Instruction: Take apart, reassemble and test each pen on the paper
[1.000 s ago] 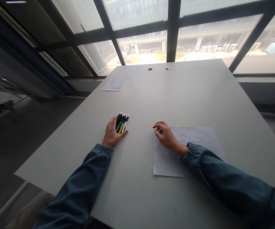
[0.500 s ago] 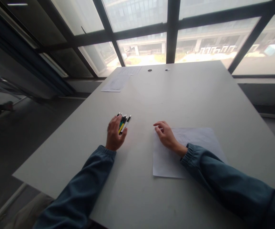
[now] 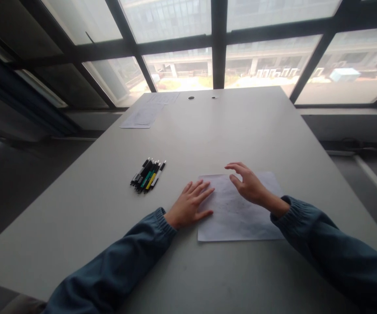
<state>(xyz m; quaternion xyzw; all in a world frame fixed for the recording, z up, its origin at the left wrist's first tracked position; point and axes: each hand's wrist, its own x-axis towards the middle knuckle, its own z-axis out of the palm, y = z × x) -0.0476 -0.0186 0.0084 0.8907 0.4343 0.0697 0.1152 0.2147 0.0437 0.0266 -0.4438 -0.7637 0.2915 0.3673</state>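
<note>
A sheet of paper with faint marks lies flat on the white table in front of me. My left hand rests over its left edge, fingers spread and nothing held. Above the paper's upper middle is my right hand, thumb and fingers apart around bare air; whether it touches the sheet I cannot tell. To the left of my left hand, several pens lie side by side in a bundle, mostly black, with green, yellow and white barrels among them. No hand touches the pens.
More papers lie at the far left corner of the white table. Two round holes, one of them a cable hole, sit near its far edge. Behind stands a wall of dark-framed windows.
My left hand has left the pens and moved right onto the paper's edge. My right hand has shifted right over the sheet and opened its fingers. The view has turned slightly right.
</note>
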